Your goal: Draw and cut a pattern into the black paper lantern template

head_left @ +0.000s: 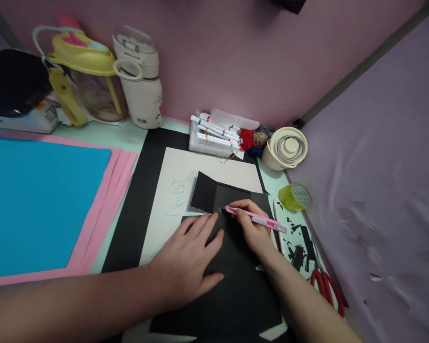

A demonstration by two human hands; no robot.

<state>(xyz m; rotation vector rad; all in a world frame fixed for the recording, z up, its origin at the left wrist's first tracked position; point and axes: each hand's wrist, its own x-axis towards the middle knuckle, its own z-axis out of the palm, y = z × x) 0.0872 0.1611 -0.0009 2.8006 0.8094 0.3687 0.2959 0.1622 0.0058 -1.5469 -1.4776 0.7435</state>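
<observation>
Broadly, the blue sheet (46, 200) spreads well left of the grip, over pink sheets (107, 190). Beneath both hands lies folded black paper (236, 286), partly covering a white sheet (232, 167); it looks light, fairly stiff and easily creased, so flat pressure near its middle should suit it better than a pinched edge. The left hand (189, 259) rests spread on it, grasping nothing. Just ahead of those fingertips, a raised flap (203, 193) could snag. Beyond the grip sits a marker box (210, 150); right of it, red scissors (325, 280) crowd the forearm. The right hand (255, 233) closes narrowly, pen-fashion, round a pink craft knife (271, 224): slim, light, perhaps slippery, best held low but behind the tip. Black scraps (298, 257) litter the surface beyond its butt end.
</observation>
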